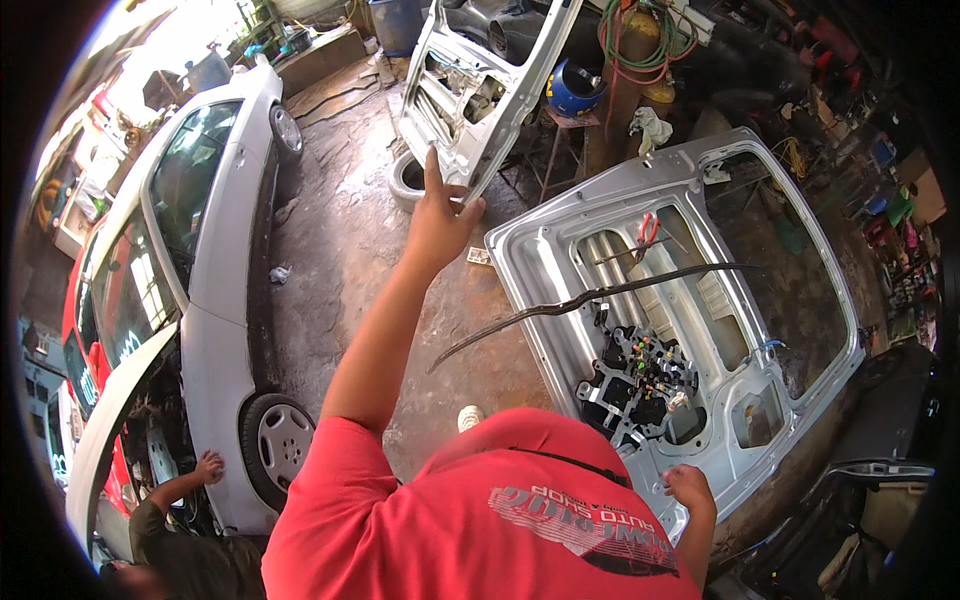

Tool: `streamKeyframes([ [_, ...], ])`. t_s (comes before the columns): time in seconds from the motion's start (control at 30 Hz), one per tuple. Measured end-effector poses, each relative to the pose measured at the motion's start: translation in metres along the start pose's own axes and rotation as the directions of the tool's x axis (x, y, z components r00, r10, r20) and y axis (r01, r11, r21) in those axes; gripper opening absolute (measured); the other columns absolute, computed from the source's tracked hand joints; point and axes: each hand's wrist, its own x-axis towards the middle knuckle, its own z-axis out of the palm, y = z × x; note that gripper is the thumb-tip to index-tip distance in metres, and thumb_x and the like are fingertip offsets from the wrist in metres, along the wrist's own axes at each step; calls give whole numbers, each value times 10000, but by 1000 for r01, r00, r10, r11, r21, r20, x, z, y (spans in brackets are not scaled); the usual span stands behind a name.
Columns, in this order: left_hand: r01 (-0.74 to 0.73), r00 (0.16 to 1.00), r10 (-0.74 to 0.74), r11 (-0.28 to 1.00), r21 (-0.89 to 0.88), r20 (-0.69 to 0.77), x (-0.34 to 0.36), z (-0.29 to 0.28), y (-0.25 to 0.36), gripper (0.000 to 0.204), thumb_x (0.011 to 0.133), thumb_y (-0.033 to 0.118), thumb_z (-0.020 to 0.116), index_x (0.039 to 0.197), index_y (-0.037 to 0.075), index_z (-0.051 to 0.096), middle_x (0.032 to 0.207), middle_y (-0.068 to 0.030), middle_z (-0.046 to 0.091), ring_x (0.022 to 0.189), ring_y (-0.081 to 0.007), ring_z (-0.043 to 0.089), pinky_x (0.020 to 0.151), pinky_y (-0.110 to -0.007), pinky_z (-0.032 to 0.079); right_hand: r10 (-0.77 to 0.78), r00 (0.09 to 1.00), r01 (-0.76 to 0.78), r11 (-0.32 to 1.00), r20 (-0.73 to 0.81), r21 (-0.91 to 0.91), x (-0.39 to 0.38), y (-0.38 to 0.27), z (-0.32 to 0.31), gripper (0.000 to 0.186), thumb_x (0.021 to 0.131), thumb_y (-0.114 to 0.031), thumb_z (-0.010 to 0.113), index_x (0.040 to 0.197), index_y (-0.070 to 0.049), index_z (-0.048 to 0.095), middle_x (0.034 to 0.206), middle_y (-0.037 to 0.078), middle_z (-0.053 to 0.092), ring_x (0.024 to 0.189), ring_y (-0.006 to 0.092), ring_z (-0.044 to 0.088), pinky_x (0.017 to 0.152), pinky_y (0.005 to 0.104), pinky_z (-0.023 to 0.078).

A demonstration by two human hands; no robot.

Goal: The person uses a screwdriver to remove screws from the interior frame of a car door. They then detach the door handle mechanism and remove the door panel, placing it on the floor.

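red shirt point(400, 540): silver-white lettering point(590, 525)
left hand point(445, 225): empty, pointing near upright car door point(500, 140)
right hand point(690, 487): grip? can't tell, honestly
silver door point(735, 380): black strip point(590, 297) sprawled across

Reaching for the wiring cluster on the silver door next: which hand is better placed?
Probably the right hand: it looks empty and appears nearer the wiring cluster, by the silver door. The left hand is extended toward the white door.

Left hand point(441, 228) before a white door point(470, 148) on my remote feed, one of its fingers point(432, 176) extended, right hand point(690, 488) near a silver door point(540, 270), dark strip point(600, 293) across it, white car point(222, 270) at left
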Motion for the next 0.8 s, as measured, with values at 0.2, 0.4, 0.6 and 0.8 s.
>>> streamKeyframes([
  [0.2, 75, 988, -83, 995, 65, 132, -33, 9, -43, 1013, 858, 210, 720, 1566, 71, 9, 1077, -226, 697, 906, -379, 696, 824, -432, 544, 36, 999, -37, 999, 27, 20, 0, -6, 8, 307, 889, -217, 656, 1003, 67, 690, 862, 166, 716, 683, 228, 706, 661, 364, 559],
  [0.4, 223, 901, -321, 920, 322, 291, -100, 25, -139, 1042, 838, 196, 722, 1573, 84, -8, 1166, -264, 665, 979, -447, 669, 866, -472, 532, 30, 997, -33, 999, 77, 40, 8, 9, 21, 263, 896, -189, 674, 955, 67, 682, 831, 132, 708, 684, 207, 693, 641, 347, 558],
  [0.6, 375, 640, -646, 735, 564, 417, -189, 20, -233, 1117, 784, 261, 766, 1556, 19, -4, 1162, -308, 648, 1124, -453, 612, 952, -463, 496, 187, 982, -187, 976, 15, 111, 6, 76, 19, 247, 907, -186, 667, 935, 60, 681, 798, 130, 695, 644, 211, 673, 601, 359, 557],
  [0.8, 656, 235, -891, 440, 613, 389, -282, -20, -360, 908, 817, 256, 749, 1532, 111, 208, 1121, -267, 650, 940, -449, 655, 867, -552, 510, 328, 945, -322, 918, 10, 231, -14, 118, 25, 280, 927, -268, 646, 899, 9, 678, 770, 112, 694, 609, 207, 684, 495, 333, 499],
])
